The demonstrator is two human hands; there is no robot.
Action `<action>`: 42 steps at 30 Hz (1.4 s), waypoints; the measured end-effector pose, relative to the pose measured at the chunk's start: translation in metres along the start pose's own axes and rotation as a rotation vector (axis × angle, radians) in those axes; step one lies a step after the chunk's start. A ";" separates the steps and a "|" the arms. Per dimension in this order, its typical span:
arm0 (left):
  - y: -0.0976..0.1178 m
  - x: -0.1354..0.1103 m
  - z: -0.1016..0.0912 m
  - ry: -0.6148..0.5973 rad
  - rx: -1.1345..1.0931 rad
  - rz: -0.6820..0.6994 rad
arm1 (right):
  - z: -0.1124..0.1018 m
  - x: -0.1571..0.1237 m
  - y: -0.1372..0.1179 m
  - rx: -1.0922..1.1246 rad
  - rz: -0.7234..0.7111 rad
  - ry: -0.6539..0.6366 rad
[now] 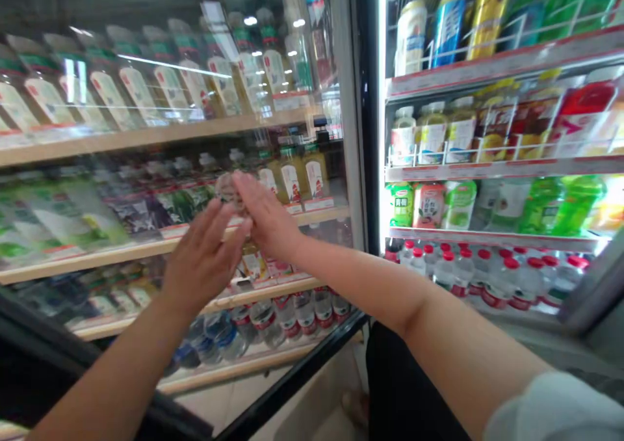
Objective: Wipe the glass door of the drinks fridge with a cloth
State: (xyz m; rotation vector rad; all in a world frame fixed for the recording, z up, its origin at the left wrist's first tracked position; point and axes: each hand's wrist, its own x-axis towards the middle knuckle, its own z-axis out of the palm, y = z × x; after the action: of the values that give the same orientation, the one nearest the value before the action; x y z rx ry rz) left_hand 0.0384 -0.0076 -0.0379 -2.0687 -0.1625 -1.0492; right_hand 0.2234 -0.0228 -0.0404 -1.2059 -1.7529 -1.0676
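Both my hands are up in front of a glass door that stands open on its dark frame. My right hand reaches in from the right, its fingers together and pointing up and left. At its fingertips shows a small pale patch, too blurred to tell whether it is a crumpled cloth or a reflection. Just left of and below it is my left hand, fingers stretched and slightly apart, with nothing visible in it. The two hands nearly meet; whether they touch is unclear. Motion smears the fingers.
Through or in the glass appear shelves of bottles. On the right, a lit cooler holds cans, juice bottles, green bottles and red-capped water bottles. The door's dark lower edge crosses above the floor.
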 end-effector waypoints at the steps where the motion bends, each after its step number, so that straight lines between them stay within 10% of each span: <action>1: 0.003 -0.001 0.004 -0.025 -0.026 0.047 | 0.000 0.004 -0.003 -0.029 -0.019 -0.007; 7: -0.002 0.011 0.006 -0.079 -0.054 0.033 | -0.016 0.012 0.001 -0.119 -0.053 0.020; 16: -0.002 0.026 0.004 -0.140 0.130 0.036 | -0.007 -0.025 0.088 -0.015 -0.076 -0.163; 29: 0.006 0.001 -0.023 -0.076 0.404 -0.438 | 0.024 -0.045 0.093 0.116 -0.142 0.219; 35: 0.019 -0.035 -0.027 -0.316 0.476 -0.078 | 0.030 -0.052 0.091 0.102 -0.173 0.311; 42: -0.016 -0.011 -0.053 -0.058 0.580 -0.577 | 0.028 -0.053 0.087 0.091 -0.136 0.279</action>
State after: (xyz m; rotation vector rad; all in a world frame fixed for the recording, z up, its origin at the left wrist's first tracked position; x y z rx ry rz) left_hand -0.0089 -0.0311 -0.0184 -1.5414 -1.0157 -1.0997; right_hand 0.3177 0.0032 -0.0789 -0.8466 -1.6626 -1.1609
